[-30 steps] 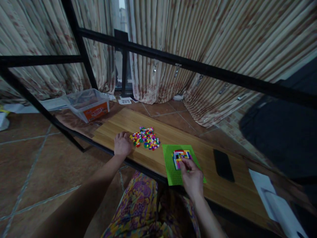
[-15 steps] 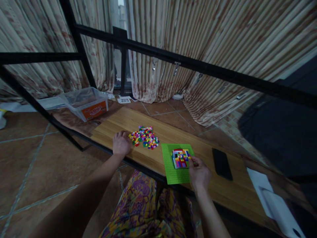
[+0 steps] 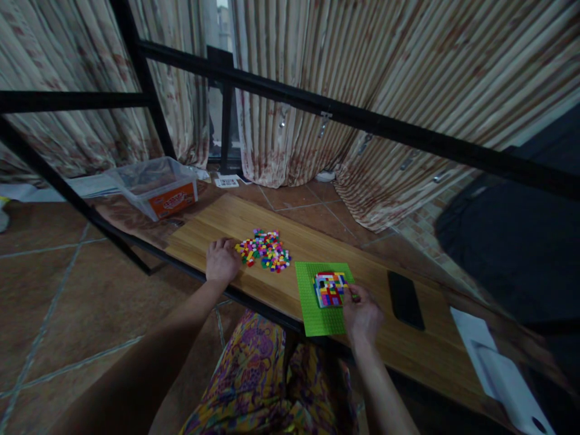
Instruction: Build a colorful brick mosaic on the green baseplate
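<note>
Grip of right hand (image 3: 363, 311) cannot be determined, its fingertips being positioned at the right side of the brick build (image 3: 329, 291) on the green baseplate (image 3: 313, 320), while left hand (image 3: 223, 261), grip likewise indeterminable, is rested on the wooden tabletop (image 3: 272, 291) at the left edge of the loose brick pile (image 3: 268, 249).

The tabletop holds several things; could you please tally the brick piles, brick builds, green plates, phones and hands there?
Brick pile: 1
Brick build: 1
Green plate: 1
Phone: 1
Hands (left hand, right hand): 2
Total: 6
</note>
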Demonstrator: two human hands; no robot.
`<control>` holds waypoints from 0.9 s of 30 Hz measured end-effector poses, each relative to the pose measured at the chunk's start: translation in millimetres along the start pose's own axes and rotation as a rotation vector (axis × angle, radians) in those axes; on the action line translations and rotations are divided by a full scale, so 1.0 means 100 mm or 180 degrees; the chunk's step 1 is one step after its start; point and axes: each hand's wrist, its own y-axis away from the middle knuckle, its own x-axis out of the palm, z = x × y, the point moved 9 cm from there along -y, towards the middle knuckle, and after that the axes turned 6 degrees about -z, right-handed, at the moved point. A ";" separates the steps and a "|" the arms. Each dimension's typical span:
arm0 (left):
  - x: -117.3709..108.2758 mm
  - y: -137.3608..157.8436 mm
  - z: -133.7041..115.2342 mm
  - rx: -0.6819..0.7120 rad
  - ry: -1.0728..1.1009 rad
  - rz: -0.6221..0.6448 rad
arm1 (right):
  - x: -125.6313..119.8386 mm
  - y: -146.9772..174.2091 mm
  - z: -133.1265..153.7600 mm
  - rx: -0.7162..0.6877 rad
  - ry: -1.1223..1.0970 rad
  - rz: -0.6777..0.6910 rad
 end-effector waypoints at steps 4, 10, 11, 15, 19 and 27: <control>0.00 0.00 0.00 -0.0003 -0.0005 -0.0020 | 0.04 0.00 -0.02 -0.0065 -0.0101 0.0019; -0.02 0.01 -0.01 -0.0018 0.0000 -0.0028 | 0.00 0.02 -0.01 -0.0097 -0.0276 0.0024; -0.02 0.01 -0.01 -0.0017 0.0004 -0.0026 | -0.02 0.02 -0.02 -0.0062 -0.0346 0.0021; -0.02 0.00 -0.01 -0.0025 0.0046 0.0022 | -0.05 0.01 -0.15 0.0408 -0.0798 -0.0036; -0.02 0.00 -0.02 -0.0033 0.0032 0.0035 | 0.06 -0.02 -0.39 0.1097 -0.1381 -0.0105; -0.03 0.00 -0.02 -0.0043 0.0046 0.0010 | 0.41 -0.10 -0.47 0.1473 -0.1948 0.0284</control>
